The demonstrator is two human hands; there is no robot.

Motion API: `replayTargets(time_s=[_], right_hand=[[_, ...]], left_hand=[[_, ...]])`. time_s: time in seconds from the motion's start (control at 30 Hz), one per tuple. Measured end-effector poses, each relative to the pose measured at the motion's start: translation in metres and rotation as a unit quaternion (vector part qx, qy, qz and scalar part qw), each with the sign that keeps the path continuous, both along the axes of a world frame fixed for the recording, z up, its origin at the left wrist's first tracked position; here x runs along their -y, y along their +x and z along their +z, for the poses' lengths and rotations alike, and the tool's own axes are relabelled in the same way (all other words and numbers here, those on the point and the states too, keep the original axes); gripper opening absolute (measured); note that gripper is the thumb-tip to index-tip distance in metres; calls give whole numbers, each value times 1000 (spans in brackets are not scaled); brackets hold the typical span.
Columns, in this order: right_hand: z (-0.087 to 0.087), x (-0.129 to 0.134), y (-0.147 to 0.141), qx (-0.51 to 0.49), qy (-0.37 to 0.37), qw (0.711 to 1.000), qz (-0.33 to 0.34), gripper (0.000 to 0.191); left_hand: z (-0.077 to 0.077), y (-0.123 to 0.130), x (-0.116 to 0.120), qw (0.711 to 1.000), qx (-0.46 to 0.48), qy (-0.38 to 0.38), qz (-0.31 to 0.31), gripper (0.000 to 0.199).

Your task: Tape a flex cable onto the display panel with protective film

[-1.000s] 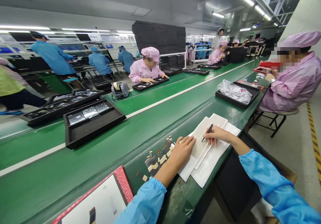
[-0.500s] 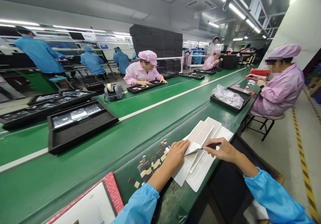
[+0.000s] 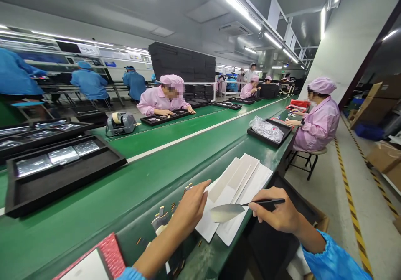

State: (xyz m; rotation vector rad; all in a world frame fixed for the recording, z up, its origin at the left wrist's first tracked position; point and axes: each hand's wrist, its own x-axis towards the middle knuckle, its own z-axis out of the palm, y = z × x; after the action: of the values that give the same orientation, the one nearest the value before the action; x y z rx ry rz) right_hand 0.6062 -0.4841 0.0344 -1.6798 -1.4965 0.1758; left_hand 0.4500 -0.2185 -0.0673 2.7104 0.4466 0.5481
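My right hand (image 3: 275, 211) is closed around the black handle of a palette knife (image 3: 227, 212), whose broad, shiny metal blade points left over the paper. My left hand (image 3: 191, 202) is beside the left edge of the white sheets, index finger stretched out and thumb apart, nothing visible in it. Under the blade, overlapping white paper sheets (image 3: 247, 167) lie on the green bench, with paler grey strips on top. Small dark flex-cable pieces (image 3: 160, 219) with cream pads are partly hidden behind my left forearm.
A black tray (image 3: 108, 165) with silver packets lies at left, near a tape dispenser (image 3: 120, 123). Another black tray (image 3: 283, 133) holds a clear plastic bag. Red bubble wrap (image 3: 112, 255) lies front left. Co-workers in pink sit along the bench (image 3: 175, 146).
The view has turned right. My left hand has moved off the papers to their left edge. My right hand has drawn the knife back, and its blade now shows broadside.
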Motion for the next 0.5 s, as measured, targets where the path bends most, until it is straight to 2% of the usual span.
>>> replayTargets(time_s=[0.13, 0.27, 0.33, 0.4, 0.5], right_hand=[[-14, -19, -23, -18, -17, 1000, 17, 10], [-37, -46, -51, -57, -26, 996, 57, 7], [-44, -61, -67, -72, -26, 993, 87, 7], [-48, -74, -87, -77, -20, 989, 122, 9], [-48, -89, -115, -60, 8, 981, 182, 9]], left_hand=[[29, -80, 14, 996, 35, -39, 68, 47], [47, -160, 45, 975, 28, -131, 177, 53], [47, -190, 62, 956, 10, -184, 228, 55], [41, -213, 76, 933, 3, -241, 267, 54], [26, -238, 91, 891, 14, -359, 279, 51]])
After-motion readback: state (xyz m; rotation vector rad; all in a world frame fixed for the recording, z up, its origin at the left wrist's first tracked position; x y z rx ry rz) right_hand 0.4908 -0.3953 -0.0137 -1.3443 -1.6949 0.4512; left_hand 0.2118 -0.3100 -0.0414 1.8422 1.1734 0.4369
